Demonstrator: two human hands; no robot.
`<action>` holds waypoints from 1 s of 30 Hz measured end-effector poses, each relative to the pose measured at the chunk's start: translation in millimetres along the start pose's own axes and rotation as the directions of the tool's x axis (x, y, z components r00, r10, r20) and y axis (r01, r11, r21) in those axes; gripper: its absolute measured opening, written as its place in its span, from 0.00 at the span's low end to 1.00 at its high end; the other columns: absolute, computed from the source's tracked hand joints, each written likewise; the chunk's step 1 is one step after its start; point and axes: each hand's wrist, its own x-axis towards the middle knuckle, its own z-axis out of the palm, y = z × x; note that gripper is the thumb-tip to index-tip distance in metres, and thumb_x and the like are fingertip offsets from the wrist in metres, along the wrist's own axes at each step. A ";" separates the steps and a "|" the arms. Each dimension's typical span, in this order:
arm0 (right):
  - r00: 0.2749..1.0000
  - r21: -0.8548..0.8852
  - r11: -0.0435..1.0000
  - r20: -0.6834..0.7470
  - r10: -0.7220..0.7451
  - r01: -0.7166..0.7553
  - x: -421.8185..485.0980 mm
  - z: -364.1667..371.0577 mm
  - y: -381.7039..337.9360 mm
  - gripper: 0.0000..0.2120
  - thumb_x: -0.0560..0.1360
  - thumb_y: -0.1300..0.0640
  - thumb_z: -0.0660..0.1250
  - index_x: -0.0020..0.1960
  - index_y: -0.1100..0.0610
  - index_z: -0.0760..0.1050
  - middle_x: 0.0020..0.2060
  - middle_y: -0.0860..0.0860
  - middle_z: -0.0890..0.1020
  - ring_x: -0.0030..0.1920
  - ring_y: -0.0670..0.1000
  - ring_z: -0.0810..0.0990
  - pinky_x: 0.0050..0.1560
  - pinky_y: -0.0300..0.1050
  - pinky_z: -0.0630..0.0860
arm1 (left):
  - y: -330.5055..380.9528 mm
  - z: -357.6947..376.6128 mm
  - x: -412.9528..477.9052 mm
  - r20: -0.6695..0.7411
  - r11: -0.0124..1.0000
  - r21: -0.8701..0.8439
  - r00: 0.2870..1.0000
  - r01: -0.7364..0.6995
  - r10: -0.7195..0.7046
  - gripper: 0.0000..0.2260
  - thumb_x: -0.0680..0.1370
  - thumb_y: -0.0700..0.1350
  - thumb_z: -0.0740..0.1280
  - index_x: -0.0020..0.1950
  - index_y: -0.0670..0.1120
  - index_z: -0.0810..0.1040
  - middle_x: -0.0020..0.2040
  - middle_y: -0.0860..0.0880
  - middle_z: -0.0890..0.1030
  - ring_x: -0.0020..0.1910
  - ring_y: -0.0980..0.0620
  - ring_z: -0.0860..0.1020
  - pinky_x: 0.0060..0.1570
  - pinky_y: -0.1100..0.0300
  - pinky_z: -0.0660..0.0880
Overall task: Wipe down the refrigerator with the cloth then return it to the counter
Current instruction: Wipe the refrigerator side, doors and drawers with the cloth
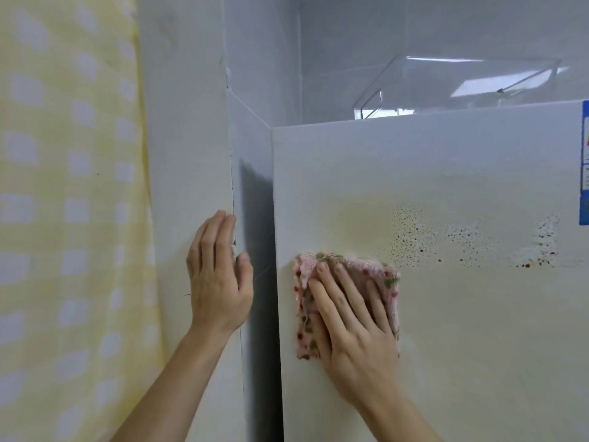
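Pink floral cloth (387, 275) lies flat on the fridge (462, 314) under the right hand (353, 317), fingers spread, pressing it. Left hand (218, 275) rests open on the wall (188, 154), holding nothing.

Colours I see
Pink cloth (387, 275) with red-green dots; white fridge (446, 314), brown specks; yellow-white checked curtain (63, 218); blue sticker (585, 164).
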 end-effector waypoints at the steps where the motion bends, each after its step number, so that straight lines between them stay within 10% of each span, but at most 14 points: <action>1: 1.000 -0.041 0.999 0.023 0.004 -0.003 -1.8 0.3 -0.5 0.24 0.84 0.53 0.63 0.79 0.52 0.70 0.80 0.47 0.67 0.82 0.50 0.63 0.83 0.53 0.52 | -0.6 1.5 -0.7 -0.007 1.000 0.000 1.000 -0.003 0.003 0.26 0.81 0.39 0.63 0.80 0.39 0.66 0.79 0.41 0.68 0.79 0.41 0.65 0.81 0.51 0.57; 8: 0.998 -0.204 0.978 0.065 -0.024 0.036 39.3 9.9 -1.1 0.29 0.86 0.46 0.56 0.85 0.51 0.54 0.84 0.47 0.56 0.84 0.50 0.54 0.84 0.57 0.48 | -3.3 8.9 1.3 -0.076 1.000 -0.001 0.997 -0.023 0.023 0.24 0.81 0.40 0.62 0.78 0.39 0.68 0.77 0.40 0.70 0.77 0.39 0.67 0.80 0.50 0.59; 16: 0.992 -0.150 0.989 -0.126 -0.004 -0.015 53.1 12.9 2.2 0.20 0.85 0.50 0.66 0.74 0.57 0.73 0.81 0.53 0.66 0.82 0.53 0.62 0.83 0.55 0.56 | -4.8 10.9 -2.9 -0.076 1.000 -0.015 0.997 -0.021 0.020 0.26 0.81 0.38 0.62 0.79 0.38 0.67 0.79 0.41 0.69 0.79 0.40 0.66 0.80 0.49 0.58; 22: 0.995 -0.298 0.951 0.026 0.098 -0.086 -6.8 13.0 -1.2 0.32 0.85 0.36 0.57 0.83 0.49 0.61 0.84 0.53 0.58 0.84 0.59 0.55 0.81 0.68 0.52 | -7.2 11.6 -5.9 -0.053 0.999 -0.027 0.998 -0.028 0.027 0.26 0.81 0.39 0.61 0.80 0.37 0.66 0.81 0.42 0.66 0.81 0.41 0.63 0.81 0.48 0.58; 30: 0.998 -0.179 0.983 -0.066 0.019 -0.031 52.4 21.9 -2.7 0.27 0.86 0.51 0.58 0.83 0.58 0.61 0.83 0.57 0.60 0.83 0.60 0.57 0.81 0.62 0.57 | -6.0 9.1 -1.4 -0.053 0.999 -0.032 0.999 -0.013 0.011 0.25 0.81 0.40 0.60 0.79 0.38 0.68 0.80 0.43 0.69 0.80 0.42 0.65 0.80 0.48 0.59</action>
